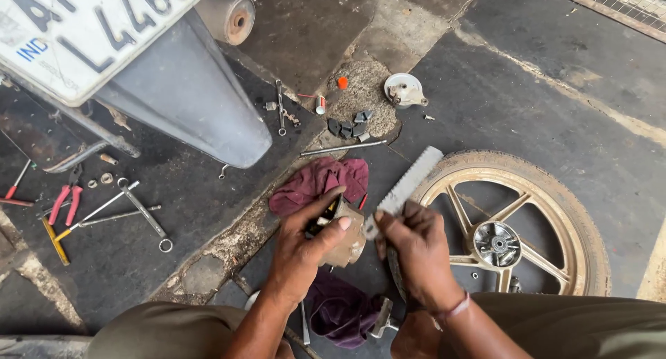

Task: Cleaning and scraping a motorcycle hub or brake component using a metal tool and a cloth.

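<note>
My left hand point(305, 244) grips a small tan metal part point(349, 240) low in the middle of the head view. My right hand point(415, 249) holds a long flat grey file point(404, 187) by its lower end, with the blade slanting up and to the right and its near end against the part. A maroon rag point(319, 181) lies on the floor just behind the left hand. Another dark purple cloth point(340, 310) lies beneath the hands, between my knees.
A dusty spoked motorcycle wheel point(520, 220) lies flat at right. A motorcycle's rear mudguard point(184, 88) and number plate loom at upper left. Red pliers point(66, 203), spanners point(142, 210), a rod point(343, 148), brake shoes point(350, 125) and a round hub plate point(404, 90) are scattered on the floor.
</note>
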